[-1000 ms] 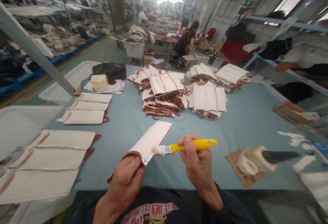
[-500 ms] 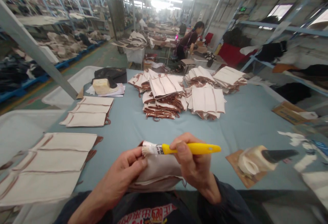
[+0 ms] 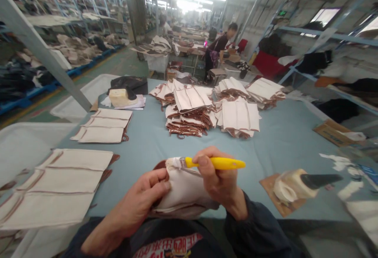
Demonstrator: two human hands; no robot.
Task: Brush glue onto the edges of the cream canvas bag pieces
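Observation:
My left hand (image 3: 144,195) pinches the left edge of a cream fabric piece (image 3: 186,191) with brown trim, at the table's near edge. Between the fingers of my right hand (image 3: 218,179) is a yellow-handled brush (image 3: 227,163), its pale bristles touching the top left edge of the fabric. To the right, a cream-coloured container (image 3: 291,189) with a dark handle-like part lies on a brown board (image 3: 267,183). Flat cream panels with brown edging (image 3: 65,187) lie at the left.
Piles of cream and brown pieces (image 3: 191,98) stand at the back of the blue-green table (image 3: 141,132). A yellowish block (image 3: 121,97) is at the back left, a cardboard box (image 3: 332,132) at the right. Farther off, a person (image 3: 218,47) leans over another table.
The brush has moved slightly left and up with my right hand, along the fabric's edge. More brown trim shows behind my left fingers. The distant person has shifted posture.

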